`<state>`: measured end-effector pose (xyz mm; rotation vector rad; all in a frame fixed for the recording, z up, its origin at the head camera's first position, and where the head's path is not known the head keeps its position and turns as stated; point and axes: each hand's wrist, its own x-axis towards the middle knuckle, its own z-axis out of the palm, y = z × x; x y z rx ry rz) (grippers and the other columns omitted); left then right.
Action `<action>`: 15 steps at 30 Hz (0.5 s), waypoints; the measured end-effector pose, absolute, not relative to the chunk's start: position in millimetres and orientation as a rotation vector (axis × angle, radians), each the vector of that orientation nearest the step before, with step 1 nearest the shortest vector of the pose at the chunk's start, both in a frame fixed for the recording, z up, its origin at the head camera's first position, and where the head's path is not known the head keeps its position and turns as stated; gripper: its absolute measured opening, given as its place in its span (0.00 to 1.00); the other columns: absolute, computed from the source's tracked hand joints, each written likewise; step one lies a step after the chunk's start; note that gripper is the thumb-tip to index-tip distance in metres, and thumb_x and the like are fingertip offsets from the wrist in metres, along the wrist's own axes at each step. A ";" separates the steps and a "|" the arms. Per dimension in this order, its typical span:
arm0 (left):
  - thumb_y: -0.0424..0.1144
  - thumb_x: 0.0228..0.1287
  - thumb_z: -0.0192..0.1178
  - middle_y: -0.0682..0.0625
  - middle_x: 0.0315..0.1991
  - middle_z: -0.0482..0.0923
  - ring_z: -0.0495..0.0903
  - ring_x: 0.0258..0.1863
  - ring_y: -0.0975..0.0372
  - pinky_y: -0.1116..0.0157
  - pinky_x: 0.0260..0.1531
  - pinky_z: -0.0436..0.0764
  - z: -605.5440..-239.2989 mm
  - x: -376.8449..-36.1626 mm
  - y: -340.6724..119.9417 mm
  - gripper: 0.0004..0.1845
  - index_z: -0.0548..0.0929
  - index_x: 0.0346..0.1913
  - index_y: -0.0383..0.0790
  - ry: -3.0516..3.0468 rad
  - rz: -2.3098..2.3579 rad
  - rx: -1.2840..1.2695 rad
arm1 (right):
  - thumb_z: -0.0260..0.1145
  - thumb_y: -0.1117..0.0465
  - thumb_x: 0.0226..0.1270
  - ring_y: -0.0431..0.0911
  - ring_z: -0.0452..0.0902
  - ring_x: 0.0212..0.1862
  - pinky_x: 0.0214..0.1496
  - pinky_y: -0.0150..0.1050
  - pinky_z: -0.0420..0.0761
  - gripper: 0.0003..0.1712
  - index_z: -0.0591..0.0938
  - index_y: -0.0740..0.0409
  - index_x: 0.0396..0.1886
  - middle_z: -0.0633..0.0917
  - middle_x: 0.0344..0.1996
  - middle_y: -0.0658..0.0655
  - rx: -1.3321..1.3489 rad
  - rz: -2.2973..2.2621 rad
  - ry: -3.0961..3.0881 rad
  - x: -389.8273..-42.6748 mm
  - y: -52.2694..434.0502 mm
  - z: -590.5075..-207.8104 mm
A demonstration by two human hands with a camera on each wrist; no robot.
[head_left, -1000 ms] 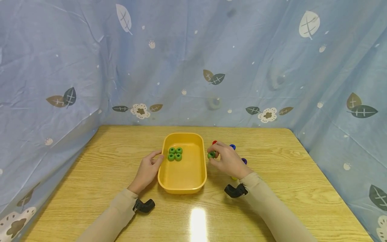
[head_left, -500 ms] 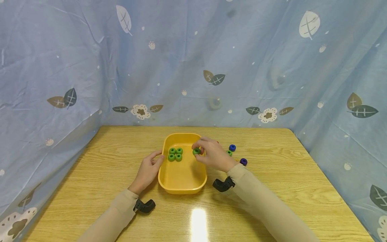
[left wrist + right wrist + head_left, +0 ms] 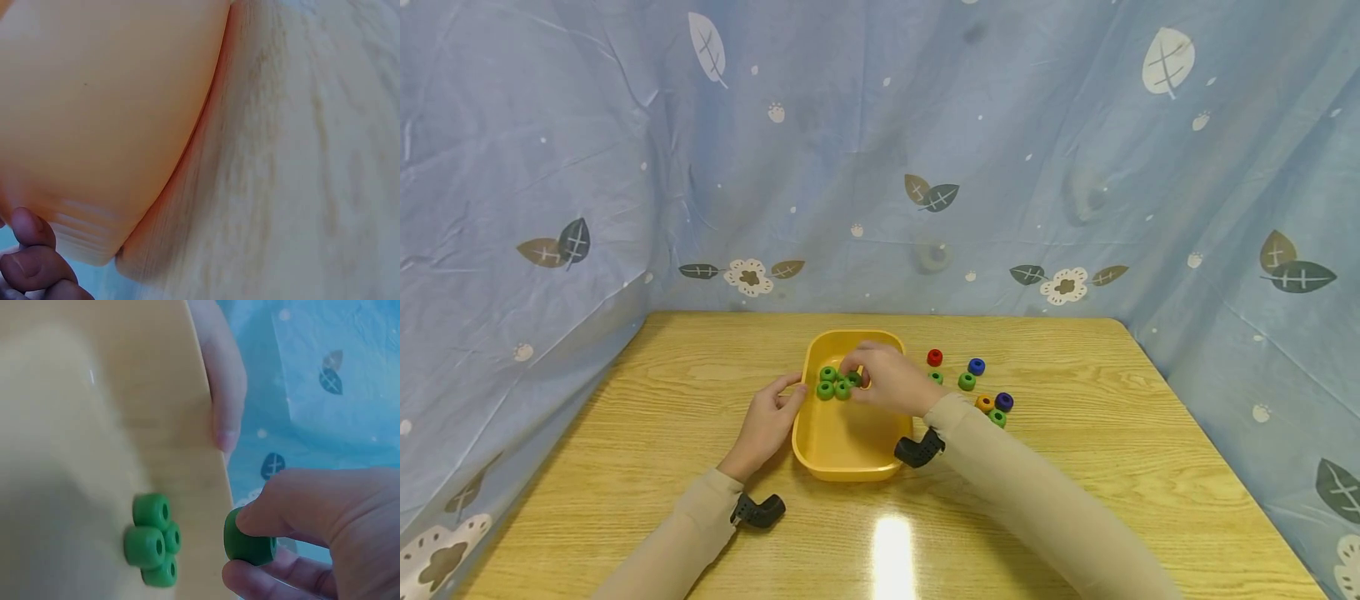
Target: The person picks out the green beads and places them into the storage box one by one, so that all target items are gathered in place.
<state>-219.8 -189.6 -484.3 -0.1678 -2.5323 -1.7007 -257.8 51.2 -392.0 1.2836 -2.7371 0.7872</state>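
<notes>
A yellow plastic tray [image 3: 852, 473] stands on the wooden table, with several green beads [image 3: 825, 390] grouped near its left wall. At the tray's left rim, my left hand [image 3: 767, 421] holds its side; curled fingers [image 3: 39, 269] show by the outer wall in the left wrist view. My right hand [image 3: 891, 381] reaches over the tray and pinches another green bead [image 3: 250, 544] between thumb and fingers. That bead is close beside the grouped ones in the head view.
Right of the tray lie loose beads: a red one [image 3: 935, 357], a blue one [image 3: 977, 367], an orange one [image 3: 985, 403], a purple one [image 3: 1003, 402] and several green ones [image 3: 967, 381]. A patterned blue cloth [image 3: 865, 167] hangs behind the table [image 3: 1075, 467].
My right hand has carried the green bead leftward from the table's loose beads, over the tray's right rim, to the grouped green beads. My left hand has stayed at the left rim.
</notes>
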 end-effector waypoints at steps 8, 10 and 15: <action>0.49 0.83 0.54 0.36 0.36 0.90 0.84 0.27 0.62 0.69 0.28 0.77 -483.7 -220.4 -192.4 0.26 0.75 0.72 0.36 -2.539 -1.709 -0.202 | 0.74 0.68 0.67 0.44 0.79 0.41 0.46 0.35 0.81 0.11 0.88 0.60 0.48 0.87 0.44 0.55 1.371 0.699 -2.819 -265.1 23.8 -397.3; 0.48 0.83 0.53 0.35 0.35 0.90 0.81 0.24 0.62 0.69 0.26 0.75 -483.7 -220.6 -192.7 0.26 0.75 0.72 0.36 -2.537 -1.719 -0.203 | 0.74 0.66 0.67 0.44 0.79 0.43 0.48 0.36 0.81 0.10 0.89 0.59 0.46 0.87 0.43 0.53 1.388 0.646 -2.824 -266.7 18.4 -398.8; 0.47 0.83 0.53 0.36 0.31 0.89 0.80 0.22 0.62 0.69 0.25 0.74 -484.4 -220.4 -192.3 0.25 0.74 0.72 0.36 -2.532 -1.742 -0.194 | 0.74 0.67 0.65 0.43 0.75 0.41 0.48 0.36 0.76 0.06 0.89 0.58 0.41 0.87 0.37 0.51 1.424 0.544 -2.827 -271.1 8.3 -404.2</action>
